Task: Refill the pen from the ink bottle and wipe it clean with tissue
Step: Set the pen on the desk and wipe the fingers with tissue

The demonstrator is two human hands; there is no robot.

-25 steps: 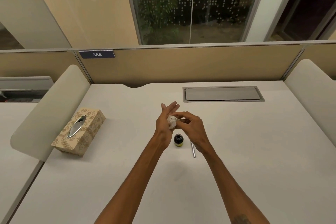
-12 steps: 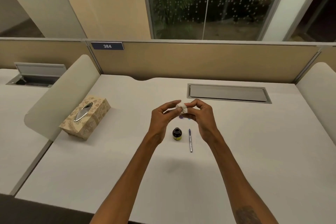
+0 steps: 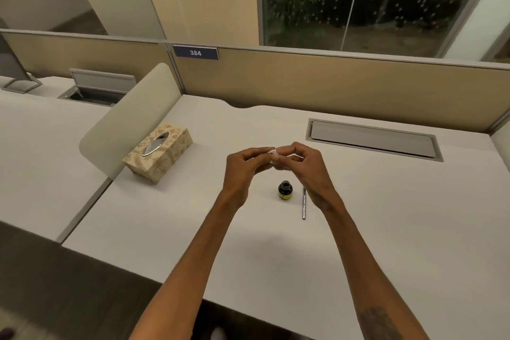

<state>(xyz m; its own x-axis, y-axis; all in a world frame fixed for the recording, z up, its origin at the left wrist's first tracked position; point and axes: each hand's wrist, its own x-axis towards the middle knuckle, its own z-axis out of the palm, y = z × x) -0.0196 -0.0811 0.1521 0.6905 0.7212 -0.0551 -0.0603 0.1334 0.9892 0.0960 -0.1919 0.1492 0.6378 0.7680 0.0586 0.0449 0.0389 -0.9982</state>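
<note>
A small crumpled white tissue point(image 3: 276, 157) is pinched between the fingertips of my left hand point(image 3: 242, 171) and my right hand point(image 3: 309, 167), held above the desk. Below them a small dark ink bottle point(image 3: 285, 190) with a yellow label stands open on the white desk point(image 3: 386, 229). Just to the bottle's right lies a slim silver pen point(image 3: 303, 203), partly hidden at its top by my right hand. Neither hand touches the bottle or the pen.
A patterned tissue box point(image 3: 158, 156) sits at the left against a rounded beige divider point(image 3: 129, 124). A grey cable hatch point(image 3: 372, 138) is set into the desk at the back right. A tan partition point(image 3: 331, 85) closes the far edge.
The view has swung left and down. My hands shifted from the left palm cupping the tissue to both hands pinching it at the fingertips. Bottle and pen stayed put.
</note>
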